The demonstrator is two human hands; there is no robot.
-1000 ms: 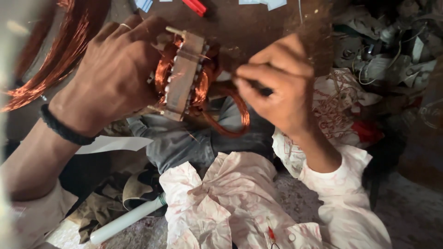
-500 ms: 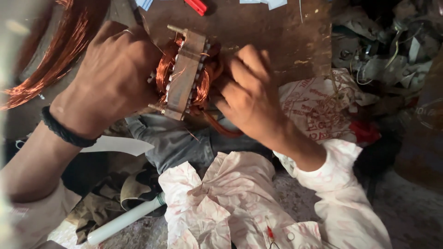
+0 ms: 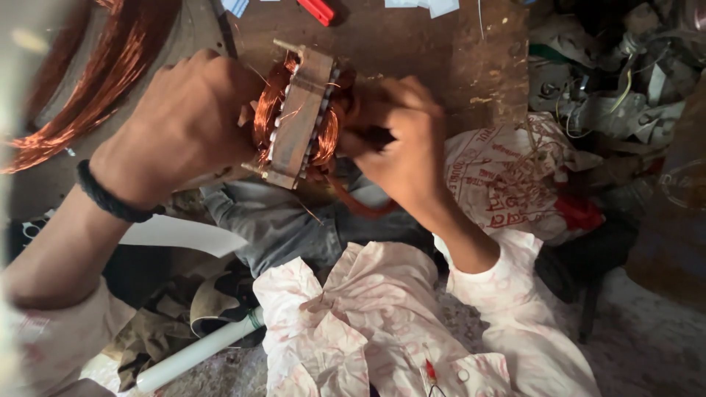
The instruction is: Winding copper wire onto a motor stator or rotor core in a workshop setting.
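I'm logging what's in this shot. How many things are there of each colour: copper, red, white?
Copper: 2, the windings on the stator core and the loose wire bundle
Red: 1, a small plastic piece
White: 3, a pipe, a paper sheet, a printed sack
Total: 6
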